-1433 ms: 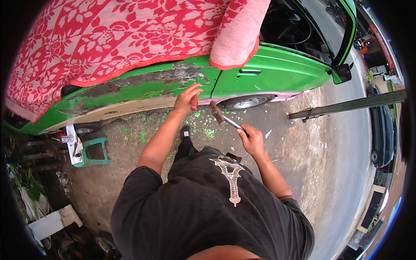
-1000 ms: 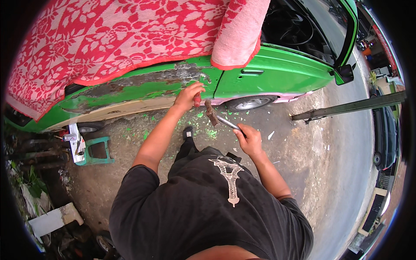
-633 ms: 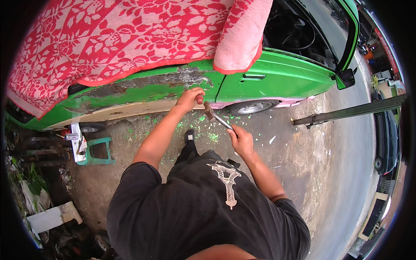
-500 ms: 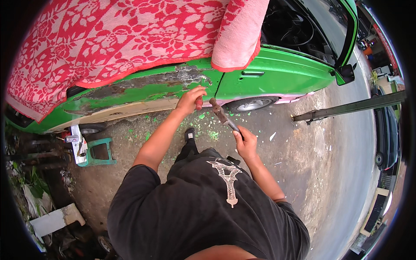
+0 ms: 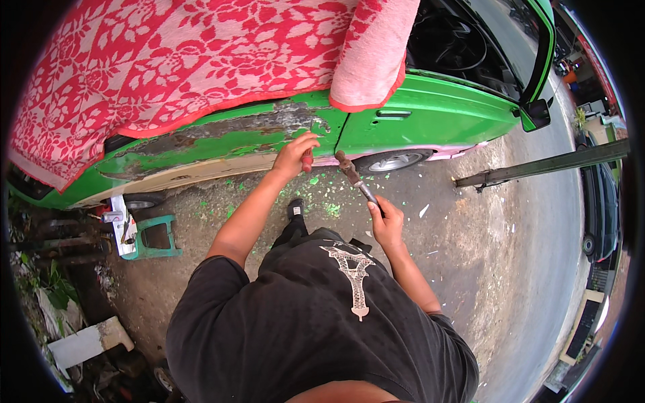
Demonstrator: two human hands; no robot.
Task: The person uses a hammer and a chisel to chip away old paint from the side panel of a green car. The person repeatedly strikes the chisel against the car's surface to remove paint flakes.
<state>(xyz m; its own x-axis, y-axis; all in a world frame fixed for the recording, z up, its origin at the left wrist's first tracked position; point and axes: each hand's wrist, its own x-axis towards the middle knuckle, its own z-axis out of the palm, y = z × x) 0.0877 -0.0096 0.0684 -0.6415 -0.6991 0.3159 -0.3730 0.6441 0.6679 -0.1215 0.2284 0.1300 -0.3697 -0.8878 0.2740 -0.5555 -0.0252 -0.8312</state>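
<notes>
My left hand is closed around a tool with a red handle. Its working end points at the side of a green car and is mostly hidden by my fingers. Under that hand's reach, a long patch of paint and filler is broken away, leaving grey and brown rough surface. In my right hand is a hammer, gripped by its dark handle. The hammer's head is up near the car's lower side, to the right of the red handle and apart from it.
A red and pink patterned blanket drapes over the car. Green paint chips litter the ground by my foot. A teal stool stands at left. On the right a metal post juts across, with a dark parked car beyond it.
The hammer and my right hand have shifted slightly right, away from the red-handled tool. My left hand stays almost in the same place.
</notes>
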